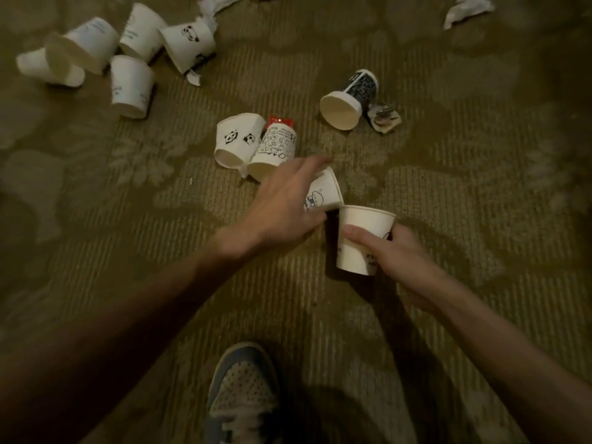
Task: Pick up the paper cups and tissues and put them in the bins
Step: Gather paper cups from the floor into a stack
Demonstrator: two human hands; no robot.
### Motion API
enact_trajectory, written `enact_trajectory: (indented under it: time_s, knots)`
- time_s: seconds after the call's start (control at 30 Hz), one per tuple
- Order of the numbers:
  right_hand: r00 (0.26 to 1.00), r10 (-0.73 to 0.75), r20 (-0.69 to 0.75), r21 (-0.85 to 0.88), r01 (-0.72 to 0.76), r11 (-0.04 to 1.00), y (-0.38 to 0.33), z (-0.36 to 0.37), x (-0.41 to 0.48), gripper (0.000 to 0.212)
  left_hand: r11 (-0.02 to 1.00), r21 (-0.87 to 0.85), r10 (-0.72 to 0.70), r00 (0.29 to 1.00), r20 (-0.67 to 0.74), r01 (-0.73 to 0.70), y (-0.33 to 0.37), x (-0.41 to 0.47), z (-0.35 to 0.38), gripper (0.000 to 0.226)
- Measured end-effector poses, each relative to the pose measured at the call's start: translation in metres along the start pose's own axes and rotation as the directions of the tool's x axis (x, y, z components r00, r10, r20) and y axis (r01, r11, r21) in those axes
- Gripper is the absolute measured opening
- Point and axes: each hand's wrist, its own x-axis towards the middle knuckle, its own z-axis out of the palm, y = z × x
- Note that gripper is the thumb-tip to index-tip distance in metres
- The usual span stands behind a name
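Plain cup (368, 219) is gripped by right hand (400, 261), printed cup (325, 190) by left hand (285, 203); cups (131, 86) and tissues (467, 9) beyond the plain cup are left uncollected.

Dim, warm, yellowish light; dark corners. Soft shadows under arms on carpet (448, 155). Slight motion blur, wide-angle bending at edges.

Tissue (214, 6) partly beyond top edge.
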Motion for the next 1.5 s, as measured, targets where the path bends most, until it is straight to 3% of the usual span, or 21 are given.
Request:
enact_trajectory:
  time_s: [0.17, 0.3, 0.4, 0.6, 0.7, 0.8, 0.93, 1.03, 1.1, 1.3, 1.5]
  knots:
    - [1.000, 0.001, 0.015, 0.039, -0.001, 0.999, 0.001, -0.003, 0.000, 0.029, 0.968, -0.207, -0.118, 0.986, 0.121, 0.142, -0.015, 0.017, 0.018, 0.091]
    - [0.998, 0.015, 0.061, 0.124, -0.023, 0.992, 0.003, -0.012, -0.006, 0.051, 0.921, -0.287, -0.234, 0.963, 0.134, 0.264, -0.019, 0.016, 0.026, 0.100]
    - [0.998, -0.004, 0.055, 0.205, -0.008, 0.979, 0.002, -0.018, -0.008, 0.060, 0.845, -0.377, -0.315, 0.923, 0.223, 0.380, -0.021, 0.009, 0.025, 0.102]
    - [0.995, -0.041, 0.088, 0.184, 0.025, 0.983, -0.012, -0.016, -0.007, 0.070, 0.891, -0.330, -0.192, 0.919, 0.344, 0.310, -0.016, -0.013, 0.029, 0.093]
    - [0.989, -0.012, 0.148, 0.191, -0.017, 0.981, -0.018, -0.019, -0.005, 0.061, 0.846, -0.411, -0.128, 0.878, 0.460, 0.339, -0.014, -0.012, 0.028, 0.072]
    - [0.978, -0.032, 0.205, 0.247, -0.020, 0.969, -0.023, -0.026, -0.002, 0.054, 0.806, -0.485, -0.106, 0.888, 0.448, 0.340, -0.009, -0.004, 0.024, 0.065]
    - [0.995, -0.076, 0.061, 0.295, 0.055, 0.954, -0.038, -0.045, 0.007, 0.062, 0.879, -0.414, -0.068, 0.920, 0.385, 0.238, 0.010, 0.020, 0.025, 0.053]
    - [0.990, -0.090, -0.111, 0.306, 0.120, 0.945, -0.053, -0.063, 0.012, 0.050, 0.929, -0.347, -0.064, 0.979, 0.196, 0.130, 0.023, 0.052, 0.024, 0.058]
    - [0.979, -0.094, -0.180, 0.289, 0.144, 0.946, -0.060, -0.075, 0.013, 0.041, 0.979, -0.203, 0.010, 0.997, 0.081, 0.006, 0.030, 0.078, 0.022, 0.069]
    - [0.966, -0.098, -0.241, 0.172, 0.142, 0.975, -0.064, -0.102, 0.021, 0.046, 0.991, 0.057, 0.110, 0.982, 0.156, -0.120, 0.043, 0.149, 0.025, 0.079]
    - [0.962, -0.079, -0.263, 0.188, 0.131, 0.973, -0.060, -0.116, 0.028, 0.054, 0.955, 0.279, 0.068, 0.991, 0.112, -0.097, 0.050, 0.184, 0.046, 0.069]
